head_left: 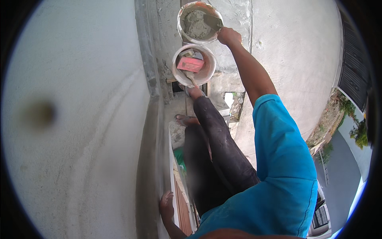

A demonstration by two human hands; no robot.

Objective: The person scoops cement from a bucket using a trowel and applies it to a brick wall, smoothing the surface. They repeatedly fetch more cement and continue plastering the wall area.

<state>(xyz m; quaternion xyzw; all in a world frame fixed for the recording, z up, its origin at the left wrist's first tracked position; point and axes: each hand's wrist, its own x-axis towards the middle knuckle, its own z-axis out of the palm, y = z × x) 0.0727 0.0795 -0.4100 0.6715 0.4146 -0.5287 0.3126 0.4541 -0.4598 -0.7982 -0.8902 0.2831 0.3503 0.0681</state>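
Observation:
My right hand (229, 36) is closed around a trowel, and its flat grey blade (213, 22) dips into the far bucket (180, 24). Wet grey mortar (196, 24) lies in that bucket, partly heaped. Low on the left, my left hand (167, 205) rests with fingers extended against the edge of a grey plastered ledge (149, 159); nothing shows in it. A nearer bucket (211, 71) stands just below the first. Inside it are a pink rectangular float (190, 64) and other tools, partly hidden, with one handle leaning on the rim.
A pale wall (79, 119) fills the left side. Below the near bucket my sandalled feet (185, 119) stand on narrow footing beside gaps. Another concrete surface (290, 59) spreads to the right. Past it are a dark corrugated panel (354, 59), plants and a parked vehicle (320, 217).

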